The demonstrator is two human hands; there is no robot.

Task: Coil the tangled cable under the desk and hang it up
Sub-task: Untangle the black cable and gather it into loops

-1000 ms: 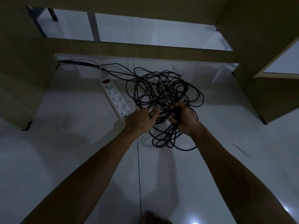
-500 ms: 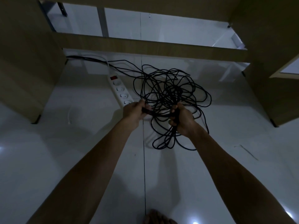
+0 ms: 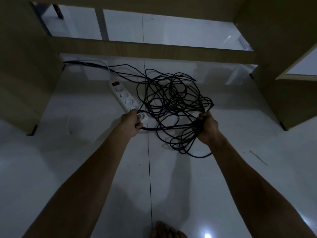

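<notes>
**Cable still mostly tangled, 2 hands drawing out a first length**

White glossy floor tiles (image 3: 85, 160) under a wooden desk (image 3: 154, 48) carry everything in view, dimly lit. On them, toward the back of the desk opening, lies a white power strip (image 3: 124, 97) with a red switch, running diagonally toward the person.

Most of the black cable (image 3: 175, 100) sits as a loose knot of crossing loops on the floor between the desk's 2 side panels, just right of the power strip. 1 strand trails off to the back left corner under the desk.

The right hand (image 3: 206, 127) is curled round a gathered bunch of several loops, which hang below it toward the floor. The left hand (image 3: 132, 121) pinches a single strand, stretched nearly straight between the 2 hands.

Judging by this, coiling has barely begun: a few loops are collected, none neatly. Untangling the mass, winding it evenly and hanging it all remain. No hook or hanger is visible.
</notes>
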